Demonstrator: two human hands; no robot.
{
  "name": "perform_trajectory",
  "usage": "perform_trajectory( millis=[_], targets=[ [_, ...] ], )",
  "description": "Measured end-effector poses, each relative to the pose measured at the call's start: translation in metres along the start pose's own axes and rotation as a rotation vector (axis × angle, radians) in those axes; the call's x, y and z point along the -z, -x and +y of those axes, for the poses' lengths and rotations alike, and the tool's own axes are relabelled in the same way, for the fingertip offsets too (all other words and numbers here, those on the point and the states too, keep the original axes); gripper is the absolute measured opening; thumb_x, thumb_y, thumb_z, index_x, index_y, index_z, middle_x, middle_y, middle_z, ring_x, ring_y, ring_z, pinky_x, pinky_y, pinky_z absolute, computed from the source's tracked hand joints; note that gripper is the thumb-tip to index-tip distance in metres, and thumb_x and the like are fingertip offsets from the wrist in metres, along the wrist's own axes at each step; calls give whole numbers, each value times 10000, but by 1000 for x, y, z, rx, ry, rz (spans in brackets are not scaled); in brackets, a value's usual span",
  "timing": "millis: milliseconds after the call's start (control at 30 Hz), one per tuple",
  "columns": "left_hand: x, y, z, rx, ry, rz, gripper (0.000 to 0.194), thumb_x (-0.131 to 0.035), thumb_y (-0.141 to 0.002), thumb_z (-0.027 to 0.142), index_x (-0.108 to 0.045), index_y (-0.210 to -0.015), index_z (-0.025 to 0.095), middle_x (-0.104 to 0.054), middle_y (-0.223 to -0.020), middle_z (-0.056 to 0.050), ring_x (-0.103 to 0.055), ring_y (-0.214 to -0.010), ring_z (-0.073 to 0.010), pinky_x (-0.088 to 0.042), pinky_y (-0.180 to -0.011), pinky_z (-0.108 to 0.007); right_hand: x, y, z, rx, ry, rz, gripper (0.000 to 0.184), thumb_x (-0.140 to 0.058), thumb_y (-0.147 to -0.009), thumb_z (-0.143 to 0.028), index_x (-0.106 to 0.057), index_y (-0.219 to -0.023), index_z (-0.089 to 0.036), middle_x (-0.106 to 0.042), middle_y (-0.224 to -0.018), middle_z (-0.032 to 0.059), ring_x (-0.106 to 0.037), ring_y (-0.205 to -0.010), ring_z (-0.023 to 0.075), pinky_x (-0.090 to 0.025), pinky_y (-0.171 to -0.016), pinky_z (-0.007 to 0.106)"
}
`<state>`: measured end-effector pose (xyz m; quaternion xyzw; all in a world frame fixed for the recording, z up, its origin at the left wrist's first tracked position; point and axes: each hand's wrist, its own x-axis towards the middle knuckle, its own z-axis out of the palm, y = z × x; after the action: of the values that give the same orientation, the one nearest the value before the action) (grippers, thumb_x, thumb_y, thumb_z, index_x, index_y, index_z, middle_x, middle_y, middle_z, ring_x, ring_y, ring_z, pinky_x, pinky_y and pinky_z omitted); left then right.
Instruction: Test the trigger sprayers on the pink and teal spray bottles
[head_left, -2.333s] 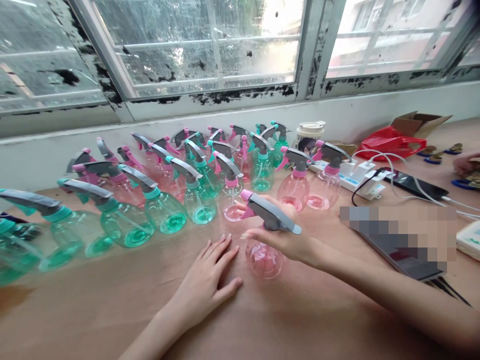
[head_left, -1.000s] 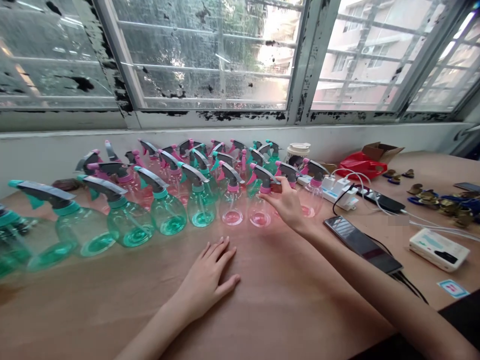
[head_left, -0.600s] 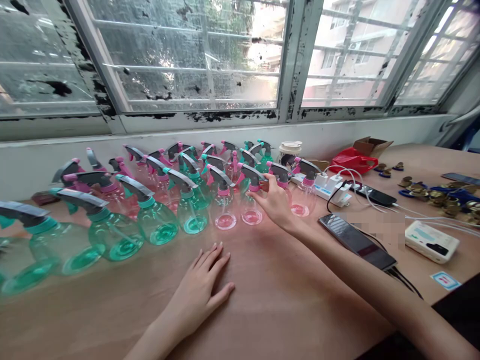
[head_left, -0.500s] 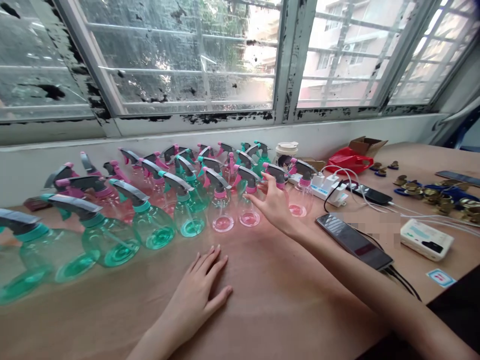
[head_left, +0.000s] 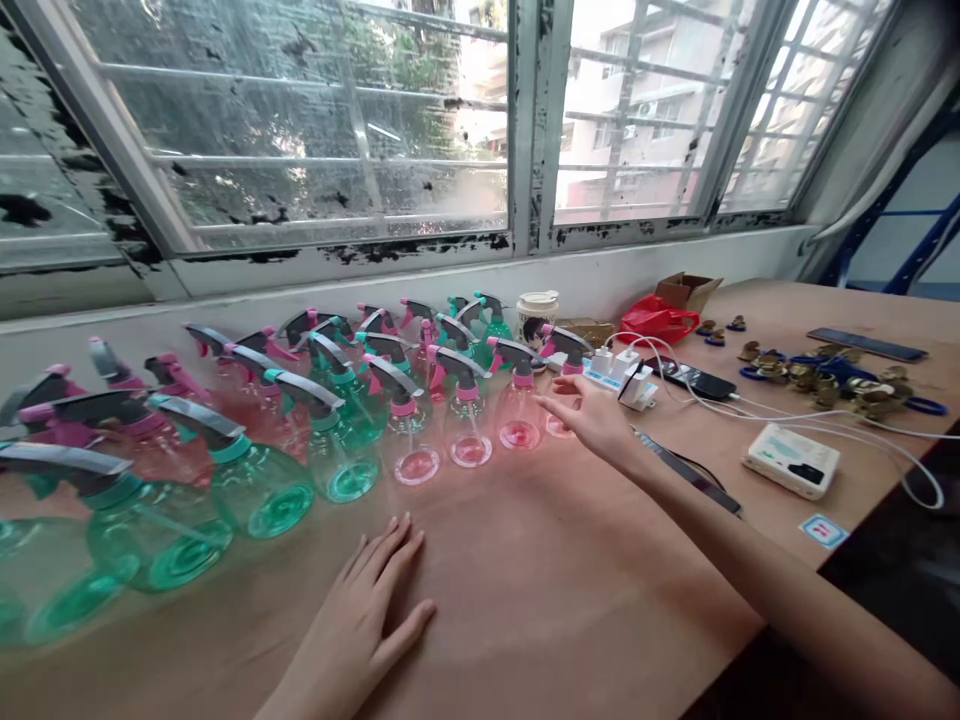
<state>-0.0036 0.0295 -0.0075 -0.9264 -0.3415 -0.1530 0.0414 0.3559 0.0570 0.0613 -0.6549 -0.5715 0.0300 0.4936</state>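
A brown table (head_left: 525, 600) runs before us below paint-flaked windows (head_left: 300, 120). Just left of the white power strip (head_left: 635, 392) stands a pink trigger spray bottle (head_left: 568, 348); our right hand (head_left: 596, 418) curls in front of it, and we cannot tell whether it grips. Our left hand (head_left: 367, 610) lies flat, loosely spread, nearer us than the power strip. More spray bottles (head_left: 259, 485) stand farther left of the power strip.

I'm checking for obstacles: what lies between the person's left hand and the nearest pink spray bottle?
In the head view, only bare brown tabletop shows between the left hand and the nearest pink spray bottle.
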Motion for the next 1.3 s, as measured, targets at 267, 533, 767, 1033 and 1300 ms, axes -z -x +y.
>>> perform_trajectory(
  millis=[267, 533, 767, 1033, 1300],
  targets=[
    [-1, 0, -2, -23, -29, 41, 587, -532, -956, 492, -377, -1470, 253, -463, -1489, -93, -482, -1325, -325, -425, -1060, -536, -30, -13, -7, 40, 45, -67, 523, -720, -802, -418, -608, -1237, -149, -669, -1238, 190, -633, -1158, 344, -490, -957, 469],
    [-2, 0, -5, -31, -18, 33, 584, -533, -958, 491, -371, -1471, 267, -454, -1496, -89, -469, -1334, -328, -414, -1067, -537, -26, 3, -8, 99, 114, -88, 483, -722, -806, -406, -608, -1174, -115, -670, -1190, 191, -641, -1116, 331, -501, -927, 457],
    [-4, 0, -5, -14, -7, 19, 559, -500, -969, 497, -400, -1459, 248, -451, -1496, -101, -458, -1340, -342, -423, -1044, -575, 13, 56, -17, 118, 221, -135, 568, -663, -800, -576, -583, -1153, -138, -689, -1109, 153, -686, -966, 358, -538, -773, 469],
    [-3, -2, -4, -3, 19, 9, 553, -495, -965, 520, -444, -1437, 237, -466, -1486, -97, -455, -1344, -334, -402, -1069, -557, 44, 78, -31, 167, 203, -206, 761, -649, -674, -759, -575, -1134, -156, -641, -1126, 156, -615, -1056, 353, -514, -852, 482],
    [-1, -2, -1, 23, 32, -14, 550, -482, -969, 516, -455, -1434, 222, -471, -1483, -102, -439, -1355, -333, -376, -1088, -554, 20, 40, -35, 86, -407, -423, 632, -690, -820, -475, -471, -1373, -264, -649, -1059, 53, -616, -805, 174, -518, -730, 338]
  ],
)
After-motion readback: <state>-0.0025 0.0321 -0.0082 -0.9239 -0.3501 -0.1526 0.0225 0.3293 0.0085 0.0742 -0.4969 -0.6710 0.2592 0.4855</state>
